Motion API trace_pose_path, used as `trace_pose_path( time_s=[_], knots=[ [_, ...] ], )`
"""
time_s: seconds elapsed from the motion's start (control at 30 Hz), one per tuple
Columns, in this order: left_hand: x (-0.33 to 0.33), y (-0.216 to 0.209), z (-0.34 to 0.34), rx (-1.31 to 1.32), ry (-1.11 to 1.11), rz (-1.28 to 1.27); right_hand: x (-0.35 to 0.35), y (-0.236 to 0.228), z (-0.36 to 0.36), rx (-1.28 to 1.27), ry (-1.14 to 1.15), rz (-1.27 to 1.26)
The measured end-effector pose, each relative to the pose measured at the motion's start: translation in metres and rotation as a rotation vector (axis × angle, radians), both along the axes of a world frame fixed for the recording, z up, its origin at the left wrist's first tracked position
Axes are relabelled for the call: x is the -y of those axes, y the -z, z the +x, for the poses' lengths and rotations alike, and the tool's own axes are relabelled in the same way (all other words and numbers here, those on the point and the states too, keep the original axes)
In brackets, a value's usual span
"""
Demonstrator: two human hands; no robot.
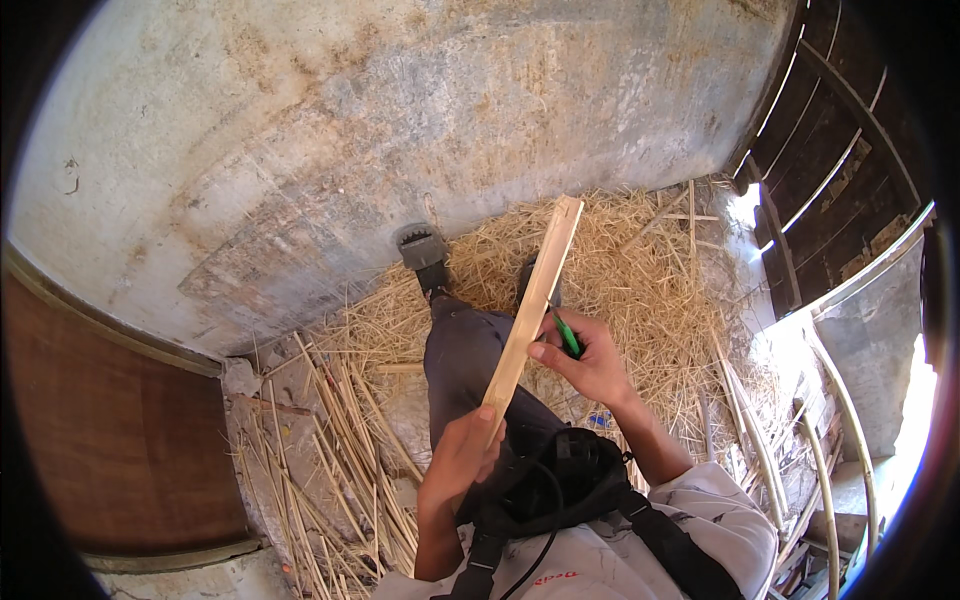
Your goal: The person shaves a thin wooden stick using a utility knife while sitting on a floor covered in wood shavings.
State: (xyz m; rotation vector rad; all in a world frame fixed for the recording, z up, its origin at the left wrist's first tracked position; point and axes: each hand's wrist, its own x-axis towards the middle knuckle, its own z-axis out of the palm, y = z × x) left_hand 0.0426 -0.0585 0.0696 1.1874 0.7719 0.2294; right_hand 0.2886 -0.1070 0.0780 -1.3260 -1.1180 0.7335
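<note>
A long, pale split bamboo piece [532, 300] slants across in front of me, its lower end near my body and its far end over the shavings. My left hand [460, 458] is closed round the lower end. Beside the middle of the piece, my right hand [588, 362] grips a slim green-handled knife [567, 333], with the thumb and fingers against the bamboo's right edge. Most of the blade is hidden; only a thin dark part shows next to the bamboo.
Straw-like bamboo shavings [640, 270] cover the floor ahead, with long thin bamboo strips [345, 450] heaped at the left. A stained wall [450, 110] rises in front. Bamboo poles [825, 480] lean at the right, near dark slatted boards [840, 150]. A brown panel [110, 420] stands left.
</note>
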Motion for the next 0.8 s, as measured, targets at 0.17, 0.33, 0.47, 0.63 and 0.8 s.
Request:
trace_pose_path(
  time_s=[0.17, 0.33, 0.47, 0.63, 0.8],
  knots=[
    [0.0017, 0.0003, 0.0023, 0.001, -0.009, 0.021, -0.0004, 0.0017, 0.001, 0.007, -0.008, -0.013],
    [0.0009, 0.0041, 0.0008, 0.009, -0.012, 0.005, -0.0008, -0.0013, 0.0005, -0.007, -0.013, -0.026],
    [0.0021, -0.0002, 0.0042, -0.006, -0.012, 0.037, -0.001, 0.0009, 0.0012, -0.013, -0.017, -0.015],
    [0.0025, -0.0022, 0.006, -0.016, -0.006, 0.063, -0.0009, 0.0038, 0.0021, -0.005, -0.015, 0.003],
    [0.0003, 0.0036, -0.0001, 0.009, 0.002, -0.002, -0.001, 0.0035, 0.0021, 0.001, -0.019, -0.002]
  ],
)
